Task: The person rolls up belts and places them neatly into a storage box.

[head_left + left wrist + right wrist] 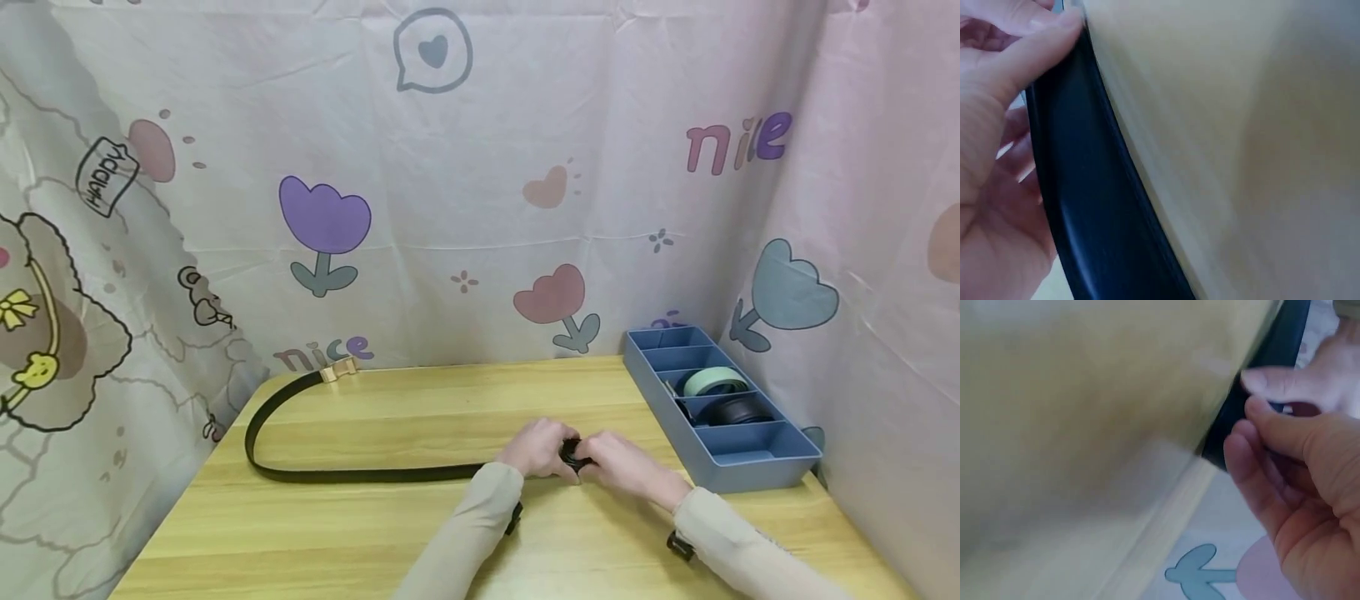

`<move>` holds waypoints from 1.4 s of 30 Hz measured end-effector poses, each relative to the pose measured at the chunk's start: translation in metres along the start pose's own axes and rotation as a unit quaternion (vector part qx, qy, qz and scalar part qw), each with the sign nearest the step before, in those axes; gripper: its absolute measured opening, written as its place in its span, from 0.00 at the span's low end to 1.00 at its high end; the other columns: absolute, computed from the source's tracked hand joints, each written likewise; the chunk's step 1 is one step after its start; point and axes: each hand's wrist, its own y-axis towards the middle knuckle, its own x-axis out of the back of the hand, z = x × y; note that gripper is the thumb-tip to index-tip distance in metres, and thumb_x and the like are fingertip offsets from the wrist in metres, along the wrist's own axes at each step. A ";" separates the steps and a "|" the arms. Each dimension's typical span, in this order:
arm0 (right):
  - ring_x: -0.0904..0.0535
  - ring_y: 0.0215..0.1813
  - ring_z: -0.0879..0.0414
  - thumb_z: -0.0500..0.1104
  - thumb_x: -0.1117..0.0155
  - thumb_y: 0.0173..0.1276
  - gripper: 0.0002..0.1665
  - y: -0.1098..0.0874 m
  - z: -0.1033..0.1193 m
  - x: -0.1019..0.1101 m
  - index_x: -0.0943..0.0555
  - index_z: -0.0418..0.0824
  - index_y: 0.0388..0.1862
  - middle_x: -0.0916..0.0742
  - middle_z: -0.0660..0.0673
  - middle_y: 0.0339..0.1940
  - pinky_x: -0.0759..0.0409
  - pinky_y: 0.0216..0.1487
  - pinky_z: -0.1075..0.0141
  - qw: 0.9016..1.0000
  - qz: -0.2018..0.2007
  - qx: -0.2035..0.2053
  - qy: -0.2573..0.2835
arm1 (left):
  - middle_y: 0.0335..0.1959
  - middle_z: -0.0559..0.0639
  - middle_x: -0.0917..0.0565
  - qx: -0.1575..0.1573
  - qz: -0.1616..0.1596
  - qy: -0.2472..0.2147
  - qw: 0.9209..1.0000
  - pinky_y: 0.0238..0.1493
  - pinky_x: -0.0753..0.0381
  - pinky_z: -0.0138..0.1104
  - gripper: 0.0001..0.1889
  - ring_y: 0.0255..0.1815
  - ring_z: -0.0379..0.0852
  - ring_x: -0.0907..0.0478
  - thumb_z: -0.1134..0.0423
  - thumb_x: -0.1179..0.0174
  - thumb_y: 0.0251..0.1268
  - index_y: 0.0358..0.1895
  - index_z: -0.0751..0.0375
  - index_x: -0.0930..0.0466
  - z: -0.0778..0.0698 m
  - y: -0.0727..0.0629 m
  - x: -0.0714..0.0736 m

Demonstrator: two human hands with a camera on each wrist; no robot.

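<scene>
A black belt (375, 476) curves over the table, its gold buckle (340, 368) lying at the back left. Its other end, partly hidden by fingers, is bent into a small dark coil (570, 454) between the two hands. My left hand (537, 448) pinches the belt just left of that coil; in the left wrist view the thumb (1047, 50) lies on the strap (1091, 162). From the other side my right hand (626, 468) grips the end, and the right wrist view has its curled fingers (1247, 469) on the strap's tip, close to the left thumb (1266, 381).
A blue-grey divided box (720, 477) stands at the right of the wooden table (337, 542). Its compartments hold a pale green roll (712, 379), a black coiled item (738, 410) and a thin dark item. A patterned curtain (450, 167) hangs behind and at both sides.
</scene>
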 end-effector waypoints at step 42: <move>0.21 0.34 0.65 0.35 0.31 0.62 0.07 0.013 -0.007 -0.001 0.16 0.47 0.31 0.14 0.56 0.31 0.22 0.38 0.70 0.999 0.026 0.009 0.029 | 0.41 0.35 0.16 0.000 0.021 -0.004 1.000 0.48 0.26 0.27 0.24 0.41 0.32 0.24 0.55 0.22 0.44 0.49 0.43 0.18 0.009 0.001 0.004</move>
